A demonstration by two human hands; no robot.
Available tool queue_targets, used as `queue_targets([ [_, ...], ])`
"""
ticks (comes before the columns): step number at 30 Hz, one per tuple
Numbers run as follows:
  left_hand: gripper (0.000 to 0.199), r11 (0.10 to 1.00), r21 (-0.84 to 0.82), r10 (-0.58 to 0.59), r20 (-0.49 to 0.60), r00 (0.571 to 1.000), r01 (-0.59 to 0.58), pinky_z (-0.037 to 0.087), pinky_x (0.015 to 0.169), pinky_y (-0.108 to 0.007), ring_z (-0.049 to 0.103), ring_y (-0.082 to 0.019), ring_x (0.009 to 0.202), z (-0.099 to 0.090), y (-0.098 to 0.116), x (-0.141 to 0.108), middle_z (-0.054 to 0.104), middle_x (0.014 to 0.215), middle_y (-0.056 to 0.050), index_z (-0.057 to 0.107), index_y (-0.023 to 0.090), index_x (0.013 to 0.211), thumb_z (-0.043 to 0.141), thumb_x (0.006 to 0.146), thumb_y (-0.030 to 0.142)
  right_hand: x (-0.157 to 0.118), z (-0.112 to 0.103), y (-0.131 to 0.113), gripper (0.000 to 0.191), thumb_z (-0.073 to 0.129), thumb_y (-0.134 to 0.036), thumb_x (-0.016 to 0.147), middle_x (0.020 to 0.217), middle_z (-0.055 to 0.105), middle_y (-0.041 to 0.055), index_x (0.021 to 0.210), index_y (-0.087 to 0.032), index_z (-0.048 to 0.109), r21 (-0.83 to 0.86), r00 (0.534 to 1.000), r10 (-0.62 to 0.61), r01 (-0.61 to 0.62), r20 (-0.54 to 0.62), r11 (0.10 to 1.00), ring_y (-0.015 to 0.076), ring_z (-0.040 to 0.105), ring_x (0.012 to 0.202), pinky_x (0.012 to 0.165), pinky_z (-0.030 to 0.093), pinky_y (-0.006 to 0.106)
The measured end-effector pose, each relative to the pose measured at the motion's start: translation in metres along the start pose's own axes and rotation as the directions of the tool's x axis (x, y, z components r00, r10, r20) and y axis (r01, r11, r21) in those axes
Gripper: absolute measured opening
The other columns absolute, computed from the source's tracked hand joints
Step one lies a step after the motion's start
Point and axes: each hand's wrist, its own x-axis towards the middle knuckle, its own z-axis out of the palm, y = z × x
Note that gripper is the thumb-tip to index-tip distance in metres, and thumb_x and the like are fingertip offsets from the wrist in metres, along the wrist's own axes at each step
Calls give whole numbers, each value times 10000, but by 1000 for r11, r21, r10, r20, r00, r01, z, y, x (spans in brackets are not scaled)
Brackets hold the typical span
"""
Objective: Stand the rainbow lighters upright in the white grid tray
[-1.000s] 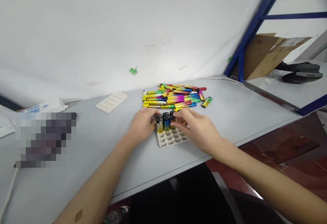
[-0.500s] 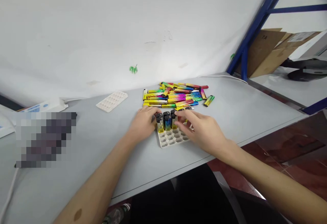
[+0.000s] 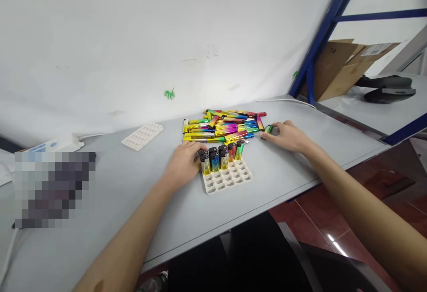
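Note:
A white tray with rows of holes lies near the table's front edge. Several lighters with black tops, a blue one among them, stand upright in its back rows. My left hand curls round the tray's back left corner, fingertips against the lighters there and partly hidden by them. Out to the right, my right hand pinches a green lighter lying at the right end of the pile. That heap of shiny multicoloured lighters spreads on the table behind the tray.
A second white tray lies at the back left. Farther left are a white power strip and a blurred-out dark object. Blue rack posts and a cardboard box stand at the right.
My right hand has left the lighters in the tray and moved right and back to the green lighter, taking hold of it. My left hand stays at the tray. The view has shifted slightly.

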Motion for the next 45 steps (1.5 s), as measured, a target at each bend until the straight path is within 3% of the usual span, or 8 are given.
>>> queue_targets([
  [4,288,1000,3,-11,2,1000,11,472,899,-425,588,-265,1048,0,1,0,707,1048,-50,658,230,969,499,758,114,3,2,11,847,698,-753,647,1144,662,174,1224,-158,524,258,997,-69,61,21,964,332,663,968,814,518,445],
  [7,289,1000,9,-16,5,1000,16,470,896,-424,584,-267,1047,0,1,1,710,1049,-51,656,229,971,506,750,117,-4,1,4,767,739,-592,725,930,719,84,1274,-195,380,555,989,-143,136,-31,820,263,679,793,719,533,412],
  [13,283,1000,-1,-6,8,1000,6,462,883,-425,577,-266,1043,0,0,1,708,1045,-50,651,228,971,512,751,117,-4,-5,-52,289,625,-379,860,964,628,37,1086,-237,514,806,955,-254,271,-155,526,152,634,646,581,551,330],
  [20,302,1000,-1,9,4,1000,-9,455,895,-418,570,-255,1056,0,0,-1,708,1041,-37,641,238,974,497,753,92,9,10,-99,319,458,-542,946,579,299,-75,889,-233,510,948,964,-248,164,-95,273,74,250,419,384,191,218],
  [29,248,1000,10,-16,21,1000,15,464,883,-421,586,-263,1024,-1,2,1,705,1019,-47,645,235,955,517,770,129,-7,21,-89,364,591,-593,876,723,558,-39,913,-269,431,963,948,-311,146,-71,226,130,545,612,474,445,231],
  [33,252,1000,21,-22,13,1000,22,470,875,-406,589,-257,1028,-2,3,0,708,1017,-35,641,244,942,515,759,125,-6,10,-90,435,569,-682,840,633,460,-59,974,-274,495,993,972,-231,-4,31,117,117,458,516,387,341,200],
  [37,274,999,40,-25,18,1000,24,471,865,-401,586,-261,1038,-2,3,0,709,1024,-40,644,240,951,515,740,120,-2,3,-86,608,406,-825,809,547,354,-55,748,-225,480,982,956,-225,-175,186,68,90,295,420,339,166,206],
  [45,278,999,36,-11,16,1000,10,469,850,-395,586,-263,1031,-3,3,0,705,1016,-48,642,232,945,508,734,113,-2,10,-86,417,404,-502,908,469,286,-61,605,-218,370,960,936,-215,-264,278,90,74,190,386,363,119,195],
])
